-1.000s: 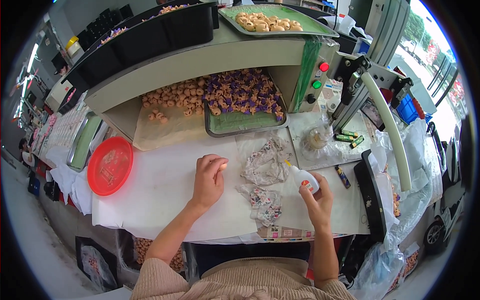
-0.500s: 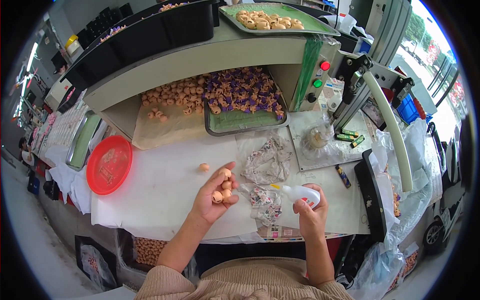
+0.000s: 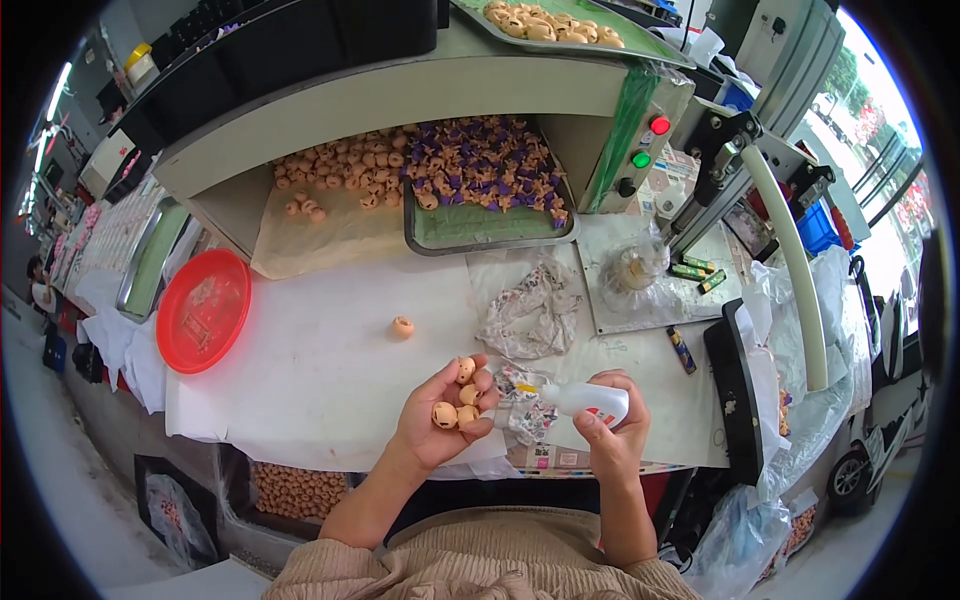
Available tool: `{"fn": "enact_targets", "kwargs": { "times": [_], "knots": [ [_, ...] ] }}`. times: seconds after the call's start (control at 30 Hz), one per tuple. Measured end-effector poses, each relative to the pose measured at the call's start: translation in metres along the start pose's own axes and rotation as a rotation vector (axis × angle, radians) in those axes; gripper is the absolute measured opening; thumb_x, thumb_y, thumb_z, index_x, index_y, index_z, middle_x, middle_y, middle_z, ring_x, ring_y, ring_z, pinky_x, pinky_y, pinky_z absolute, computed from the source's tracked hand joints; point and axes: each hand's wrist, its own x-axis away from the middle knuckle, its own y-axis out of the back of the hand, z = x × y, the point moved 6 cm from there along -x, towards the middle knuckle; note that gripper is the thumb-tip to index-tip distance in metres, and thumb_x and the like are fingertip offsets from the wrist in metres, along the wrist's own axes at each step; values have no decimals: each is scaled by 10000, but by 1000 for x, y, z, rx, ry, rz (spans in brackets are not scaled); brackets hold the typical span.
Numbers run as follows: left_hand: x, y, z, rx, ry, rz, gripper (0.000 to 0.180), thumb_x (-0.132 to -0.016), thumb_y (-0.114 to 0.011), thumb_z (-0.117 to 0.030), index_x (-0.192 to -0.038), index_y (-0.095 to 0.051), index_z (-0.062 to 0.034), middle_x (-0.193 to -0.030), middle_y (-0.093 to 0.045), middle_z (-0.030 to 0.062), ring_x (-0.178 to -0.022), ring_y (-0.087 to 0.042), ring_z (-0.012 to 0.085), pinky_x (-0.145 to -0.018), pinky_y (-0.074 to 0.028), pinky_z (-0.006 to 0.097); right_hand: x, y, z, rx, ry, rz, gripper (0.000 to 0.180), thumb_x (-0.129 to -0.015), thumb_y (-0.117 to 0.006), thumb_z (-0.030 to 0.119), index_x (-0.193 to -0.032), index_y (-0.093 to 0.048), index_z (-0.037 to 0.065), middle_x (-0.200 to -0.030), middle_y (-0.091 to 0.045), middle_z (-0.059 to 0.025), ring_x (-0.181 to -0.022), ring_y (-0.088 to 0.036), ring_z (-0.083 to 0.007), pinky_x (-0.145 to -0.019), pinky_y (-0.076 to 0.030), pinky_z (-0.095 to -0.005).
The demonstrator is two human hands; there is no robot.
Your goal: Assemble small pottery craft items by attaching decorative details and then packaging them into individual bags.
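Several small, round, peach-coloured doll heads [image 3: 444, 415] with dark markings and holes rest in my left hand [image 3: 422, 420], its fingers curled around them. In my right hand [image 3: 620, 435] is a white squeeze glue bottle [image 3: 598, 402], tilted nearly flat. Its yellow nozzle [image 3: 526, 388] points left toward the heads, with a gap between. One loose head [image 3: 402, 327] sits on the white work surface [image 3: 310, 350], beyond my left hand. A flower-patterned cloth [image 3: 526, 418] lies beneath the nozzle, and a crumpled pale cloth [image 3: 535, 315] lies farther back.
A tray [image 3: 470, 233] of purple-and-peach pieces stands under the shelf [image 3: 400, 100], beside piled heads [image 3: 335, 165]. At left is a red round dish [image 3: 203, 310]. A metal press [image 3: 690, 220] and a black bin [image 3: 732, 390] stand at right.
Both hands now appear lower in the picture, the left one also farther right. The bottle has tipped flatter, its nozzle nearer the held heads. The view has shifted slightly.
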Motion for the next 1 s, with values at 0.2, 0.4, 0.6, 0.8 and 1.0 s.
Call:
{"fn": "enact_targets", "kwargs": {
  "times": [0.2,0.4,0.6,0.8,1.0],
  "knots": [
    [2,4,2,-3,1,-61,348,-999,-412,-326,-1228,-496,-78,-943,-526,35,-824,-471,176,-551,-414,249,-1,-6,-1,21,23,-7,335,-725,-801,130,-953,-595,-3,-943,-563,-67,-862,-550,-150,-761,-444,-272],
    [5,8,5,20,30,-25,414,-1010,-348,-399,-1249,-492,-94,-988,-594,35,-868,-537,178,-606,-435,282,0,-14,4,167,72,-10,319,-713,-807,110,-934,-607,-4,-946,-572,-79,-840,-554,-157,-737,-444,-272],
    [7,12,6,-49,51,-77,419,-1006,-355,-412,-1232,-505,-92,-975,-602,28,-891,-565,175,-612,-452,286,3,-26,10,383,234,40,311,-702,-793,124,-913,-598,2,-884,-568,-73,-767,-534,-150,-683,-429,-269],
    [10,17,8,-63,39,-75,396,-990,-436,-370,-1255,-507,-85,-1026,-587,29,-916,-571,164,-622,-464,287,4,-35,19,510,303,37,311,-690,-806,143,-896,-617,9,-781,-582,-73,-688,-546,-183,-623,-437,-294],
    [12,22,8,-49,44,-96,396,-969,-510,-290,-1319,-483,-107,-1063,-579,41,-978,-572,152,-715,-520,319,6,-36,18,543,327,41,329,-687,-815,172,-897,-622,7,-774,-602,-81,-677,-551,-197,-601,-436,-304]
  ]
}}
